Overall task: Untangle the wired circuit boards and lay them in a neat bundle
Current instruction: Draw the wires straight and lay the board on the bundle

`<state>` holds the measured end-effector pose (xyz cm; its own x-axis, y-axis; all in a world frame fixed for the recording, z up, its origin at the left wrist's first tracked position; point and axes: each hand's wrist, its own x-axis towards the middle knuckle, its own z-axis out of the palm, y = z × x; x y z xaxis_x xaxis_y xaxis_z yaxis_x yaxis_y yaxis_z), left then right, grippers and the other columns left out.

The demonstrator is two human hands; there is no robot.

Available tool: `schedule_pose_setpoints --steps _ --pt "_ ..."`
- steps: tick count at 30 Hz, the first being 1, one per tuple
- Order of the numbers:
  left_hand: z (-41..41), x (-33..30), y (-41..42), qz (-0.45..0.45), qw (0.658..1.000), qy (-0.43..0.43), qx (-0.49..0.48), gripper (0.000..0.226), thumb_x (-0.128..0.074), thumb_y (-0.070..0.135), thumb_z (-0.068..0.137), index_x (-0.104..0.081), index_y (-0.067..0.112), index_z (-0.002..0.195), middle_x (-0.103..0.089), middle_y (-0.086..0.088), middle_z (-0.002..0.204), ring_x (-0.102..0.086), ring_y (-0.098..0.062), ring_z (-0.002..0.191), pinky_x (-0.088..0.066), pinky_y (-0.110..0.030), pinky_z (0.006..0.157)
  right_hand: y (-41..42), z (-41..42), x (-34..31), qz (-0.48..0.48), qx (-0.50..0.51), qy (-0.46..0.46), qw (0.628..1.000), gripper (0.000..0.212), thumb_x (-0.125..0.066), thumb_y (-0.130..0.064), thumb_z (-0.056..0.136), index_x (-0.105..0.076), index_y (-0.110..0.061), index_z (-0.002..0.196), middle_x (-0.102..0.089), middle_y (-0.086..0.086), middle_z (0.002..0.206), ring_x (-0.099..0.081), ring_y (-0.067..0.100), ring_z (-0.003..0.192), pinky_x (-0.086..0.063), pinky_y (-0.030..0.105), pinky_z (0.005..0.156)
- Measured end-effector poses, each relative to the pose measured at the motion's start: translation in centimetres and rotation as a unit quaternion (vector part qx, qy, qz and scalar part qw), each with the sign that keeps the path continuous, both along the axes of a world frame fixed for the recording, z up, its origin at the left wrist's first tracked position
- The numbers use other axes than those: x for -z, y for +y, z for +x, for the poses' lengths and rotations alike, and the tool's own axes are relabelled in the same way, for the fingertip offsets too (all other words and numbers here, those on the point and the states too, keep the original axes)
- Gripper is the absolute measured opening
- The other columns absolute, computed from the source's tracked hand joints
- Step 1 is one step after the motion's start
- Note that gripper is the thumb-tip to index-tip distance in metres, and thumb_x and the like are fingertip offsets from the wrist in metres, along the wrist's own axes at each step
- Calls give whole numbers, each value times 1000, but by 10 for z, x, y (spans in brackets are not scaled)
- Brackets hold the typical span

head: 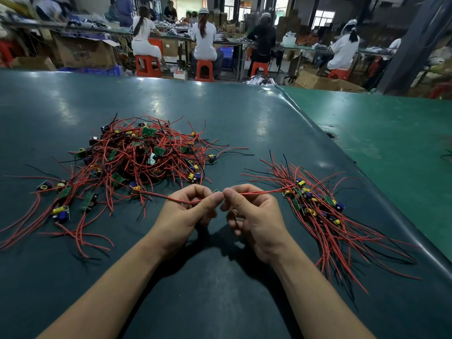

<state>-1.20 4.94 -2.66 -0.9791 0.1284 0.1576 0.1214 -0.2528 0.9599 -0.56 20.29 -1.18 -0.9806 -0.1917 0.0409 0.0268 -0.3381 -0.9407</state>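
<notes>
- The left hand and the right hand meet above the dark table; the fingers of each pinch one wired circuit board, probably to straighten its red wires.
- The neat bundle lies to the right, all boards side by side.
- The tangled heap waits farther to the left.

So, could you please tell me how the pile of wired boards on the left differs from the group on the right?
The left pile is a heaped tangle, with wires looping every way; the right bundle lies flat, its wires roughly parallel. The left pile looks larger and has stray boards scattered around it; the right bundle's boards cluster together. Both hold small green boards with red and black wires.
</notes>
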Motion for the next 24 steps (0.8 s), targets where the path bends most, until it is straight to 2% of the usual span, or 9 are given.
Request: schedule_pose_setpoints --steps 2,5,10,16,20,24 --pt "-1 2 0 -6 1000 3 -3 36 -87 35 68 -60 12 74 -55 -1 57 -43 -13 49 -36 -20 48 0 0 -1 9 12 1 1000 10 -76 -28 69 -70 -20 70 -64 5 63 -48 12 41 -34 17 37" --pt "-1 3 1 -8 1000 2 -6 33 -83 43 64 -61 18 69 -55 0 57 -42 -14 51 -35 -21 50 -1 -1 -1 32 50 -5 998 10 -77 -26 72 -71 -22 64 -64 4 60 -46 10 40 -34 17 38" --pt "-2 3 1 10 1000 -9 -13 32 -83 34 68 -56 17 68 -52 1 55 -41 -14 50 -35 -22 49 3 -7 1 6 125 -21 992 12 -73 -17 84 -66 -16 74 -64 2 59 -43 8 38 -31 16 35" --pt "0 2 3 14 1000 -4 -5 33 -84 28 68 -54 15 66 -50 -1 54 -39 -13 48 -33 -20 49 10 -13 4 15 223 9 975 17 -72 -15 87 -63 -10 74 -65 1 57 -41 7 34 -29 15 35" --pt "-1 1 1 12 1000 -11 -17 23 -77 28 72 -58 21 62 -52 0 54 -40 -14 48 -35 -21 49 11 -13 4 18 210 11 977 19 -72 -21 86 -64 -11 73 -66 3 59 -43 8 35 -30 16 35" --pt "-3 2 -1 13 999 -16 -30 25 -83 40 64 -64 23 65 -57 1 59 -43 -14 52 -35 -23 50 10 -11 3 16 117 -11 993 26 -75 -36 72 -66 -12 78 -70 6 68 -47 10 39 -33 17 36"
